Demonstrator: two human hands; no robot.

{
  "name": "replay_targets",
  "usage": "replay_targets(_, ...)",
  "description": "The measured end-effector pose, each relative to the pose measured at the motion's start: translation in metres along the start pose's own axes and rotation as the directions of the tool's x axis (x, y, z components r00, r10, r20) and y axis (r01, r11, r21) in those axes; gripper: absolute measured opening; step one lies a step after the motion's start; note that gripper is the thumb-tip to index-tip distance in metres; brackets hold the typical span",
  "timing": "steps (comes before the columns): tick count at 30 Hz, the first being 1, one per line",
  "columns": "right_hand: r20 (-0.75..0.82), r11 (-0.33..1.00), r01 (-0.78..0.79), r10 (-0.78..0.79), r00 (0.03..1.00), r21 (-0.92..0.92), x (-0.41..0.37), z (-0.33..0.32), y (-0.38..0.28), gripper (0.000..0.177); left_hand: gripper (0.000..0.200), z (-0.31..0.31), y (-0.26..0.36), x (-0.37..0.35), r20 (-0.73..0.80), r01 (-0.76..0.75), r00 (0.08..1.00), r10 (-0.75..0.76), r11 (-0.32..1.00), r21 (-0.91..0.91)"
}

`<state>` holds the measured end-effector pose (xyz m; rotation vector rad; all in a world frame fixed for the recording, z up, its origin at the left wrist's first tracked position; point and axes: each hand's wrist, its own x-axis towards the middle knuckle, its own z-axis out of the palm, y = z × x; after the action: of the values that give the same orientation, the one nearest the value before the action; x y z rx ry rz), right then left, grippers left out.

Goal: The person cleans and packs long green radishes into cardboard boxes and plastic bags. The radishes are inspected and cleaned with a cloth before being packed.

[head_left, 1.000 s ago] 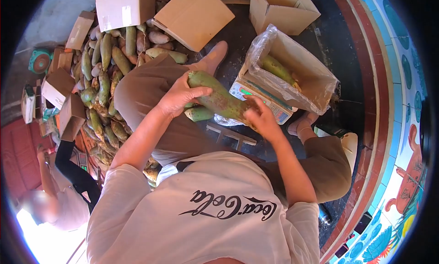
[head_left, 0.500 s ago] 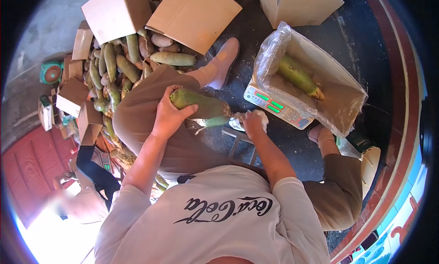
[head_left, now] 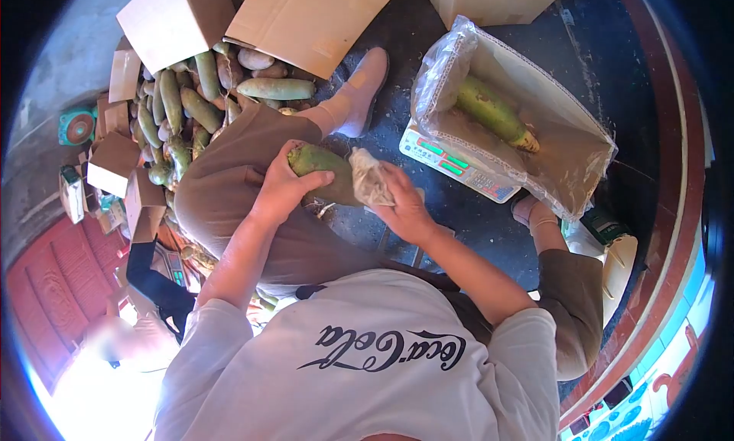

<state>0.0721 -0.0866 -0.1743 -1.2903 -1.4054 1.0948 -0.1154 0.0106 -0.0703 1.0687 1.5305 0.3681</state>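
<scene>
A thick green radish lies in the grip of my left hand, thumb across its top and fingers around its leafless end. My right hand is closed on a crumpled, dirty whitish cloth that presses against the radish's other end and hides its root tip. To the right, another green radish rests inside an open, plastic-lined carton. That carton stands on a digital scale with green-lit displays.
Several green radishes are heaped on the floor at the upper left, under and beside cardboard boxes. A cardboard panel leans at the top. Another person's dark sleeve shows at the lower left. My foot is beside the heap.
My right hand, with the cloth, has moved from the radish's thin root up and left onto its body. My left hand keeps its hold. The view has shifted slightly.
</scene>
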Motion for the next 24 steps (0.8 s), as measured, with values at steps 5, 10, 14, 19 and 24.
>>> replay_targets(5,0.010,0.977,-0.178,0.178,0.984,0.117,0.003,0.019,-0.001,0.032,0.050,-0.007,-0.003,0.001,0.064,0.032,0.998,-0.023,0.990,-0.140)
replay_targets(10,0.219,0.490,-0.672,0.693,0.687,0.556,0.004,0.017,0.013,0.030,0.048,-0.008,-0.004,-0.004,0.168,0.068,0.985,-0.039,0.984,-0.167)
replay_targets(14,-0.061,0.827,-0.399,0.457,0.887,0.396,0.007,-0.011,-0.015,0.027,0.046,-0.008,-0.004,-0.002,0.142,0.151,0.982,-0.124,0.967,-0.205)
replay_targets(19,0.255,0.914,0.316,-0.252,0.933,-0.253,0.018,-0.010,-0.065,0.040,0.043,-0.005,-0.002,-0.001,0.127,0.187,0.979,-0.158,0.945,-0.269)
replay_targets(24,0.117,0.956,-0.039,0.076,0.990,-0.292,0.024,0.013,-0.064,0.039,0.040,-0.009,-0.017,0.003,0.141,0.284,0.957,-0.254,0.920,-0.270)
